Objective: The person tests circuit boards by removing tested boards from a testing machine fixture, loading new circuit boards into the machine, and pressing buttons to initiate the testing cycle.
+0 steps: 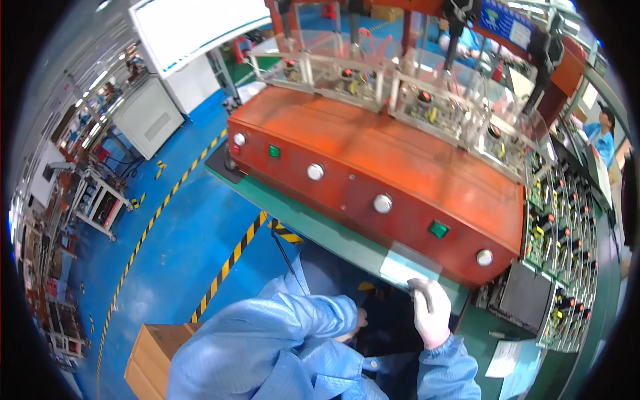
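My right hand [432, 312], in a white glove, is at the near edge of the green bench, just below a pale card or sheet [399, 267]. Its fingers are drawn together at the tips. Something small and dark may be between them, too small to make out. My left hand [361, 320] is low in front of my body, mostly covered by the blue sleeve, so its fingers are hidden. Beyond the bench edge stands a long red machine [347, 167] with silver knobs, green buttons and clear-covered fixtures [427, 100] along its back.
To the right are a black tray [522, 297], racked circuit boards [567, 260] and papers [505, 359] on the bench. A cardboard box [155, 360] is at lower left. Yellow-black tape [230, 267] marks the blue floor. A co-worker [602, 137] is at far right.
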Available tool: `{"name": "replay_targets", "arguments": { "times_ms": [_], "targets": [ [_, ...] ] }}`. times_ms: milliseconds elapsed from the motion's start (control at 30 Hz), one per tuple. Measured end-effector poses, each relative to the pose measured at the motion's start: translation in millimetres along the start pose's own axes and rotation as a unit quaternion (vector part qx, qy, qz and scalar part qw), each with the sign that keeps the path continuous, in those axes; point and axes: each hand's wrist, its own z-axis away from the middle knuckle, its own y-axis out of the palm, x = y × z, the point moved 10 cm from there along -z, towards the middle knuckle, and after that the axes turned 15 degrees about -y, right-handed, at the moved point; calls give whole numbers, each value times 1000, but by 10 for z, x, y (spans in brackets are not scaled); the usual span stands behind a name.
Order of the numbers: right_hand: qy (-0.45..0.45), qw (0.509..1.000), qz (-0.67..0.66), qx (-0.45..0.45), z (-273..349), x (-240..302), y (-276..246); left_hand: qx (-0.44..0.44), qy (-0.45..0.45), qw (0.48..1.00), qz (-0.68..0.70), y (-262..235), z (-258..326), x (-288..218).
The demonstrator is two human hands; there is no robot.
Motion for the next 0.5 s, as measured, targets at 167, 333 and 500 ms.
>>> {"name": "replay_targets", "arguments": {
  "times_ms": [167,333,500],
  "targets": [
    [-22,1000,-16,10,-90,85,116,31,-55,972,224,266,-161,-74],
    [-31,999,-16,4,-119,104,94,34,-123,947,295,39,347,-17],
    [-26,1000,-13,8,-79,98,80,42,-204,909,361,-239,620,242]
  ]
}}
